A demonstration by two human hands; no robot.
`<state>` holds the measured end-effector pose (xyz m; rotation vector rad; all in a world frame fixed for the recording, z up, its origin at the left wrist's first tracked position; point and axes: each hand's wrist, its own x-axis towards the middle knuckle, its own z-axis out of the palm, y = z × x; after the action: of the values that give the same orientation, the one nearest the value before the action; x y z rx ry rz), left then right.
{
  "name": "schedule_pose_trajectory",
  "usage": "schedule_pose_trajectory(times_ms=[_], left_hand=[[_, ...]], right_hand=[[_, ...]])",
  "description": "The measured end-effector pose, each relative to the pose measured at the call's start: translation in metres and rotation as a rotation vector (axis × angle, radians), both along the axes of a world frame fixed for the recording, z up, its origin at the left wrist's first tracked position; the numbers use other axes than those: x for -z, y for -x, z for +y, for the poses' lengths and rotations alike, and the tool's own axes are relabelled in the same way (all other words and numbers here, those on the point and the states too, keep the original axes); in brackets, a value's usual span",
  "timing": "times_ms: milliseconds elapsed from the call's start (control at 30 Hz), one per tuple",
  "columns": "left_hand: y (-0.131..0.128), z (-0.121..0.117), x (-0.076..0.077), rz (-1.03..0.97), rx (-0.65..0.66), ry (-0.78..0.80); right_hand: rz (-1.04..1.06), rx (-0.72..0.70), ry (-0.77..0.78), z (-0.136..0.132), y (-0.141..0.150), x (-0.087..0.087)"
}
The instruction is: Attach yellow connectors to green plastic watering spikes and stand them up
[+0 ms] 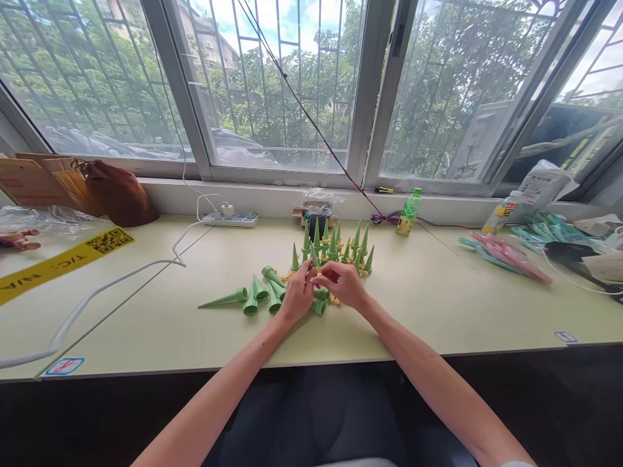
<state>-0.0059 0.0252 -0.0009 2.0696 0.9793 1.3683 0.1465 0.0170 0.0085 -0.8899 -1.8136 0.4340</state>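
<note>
- The left hand's grip is holding a green cone above the counter.
- The right hand's grip is narrowly pinching the yellow fitting at its base.
- Upright green cones are standing beyond, on the far side.
- Loose green cones are lying left.

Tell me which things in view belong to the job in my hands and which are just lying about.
Seem part of the job:
green cone held at the fingers
loose green cones
upright green cones
small yellow pieces

Seem just lying about:
brown pouch
white power strip
green-capped bottle
pink packet
</note>
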Motion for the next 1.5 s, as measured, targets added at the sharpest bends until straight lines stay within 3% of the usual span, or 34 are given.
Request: schedule_pose_trajectory(times_ms=[400, 800, 1500], left_hand=[[-0.001, 0.001, 0.003, -0.055, -0.055, -0.006], [0.000, 0.000, 0.004, -0.050, -0.045, -0.010], [-0.001, 0.002, 0.011, -0.007, -0.122, -0.165]], right_hand=[[-0.045, 0.119, -0.067, 0.006, -0.005, 0.003], [-0.070, 0.142, -0.066, 0.007, -0.007, 0.005], [-0.064, 0.149, -0.017, 0.005, -0.007, 0.005]])
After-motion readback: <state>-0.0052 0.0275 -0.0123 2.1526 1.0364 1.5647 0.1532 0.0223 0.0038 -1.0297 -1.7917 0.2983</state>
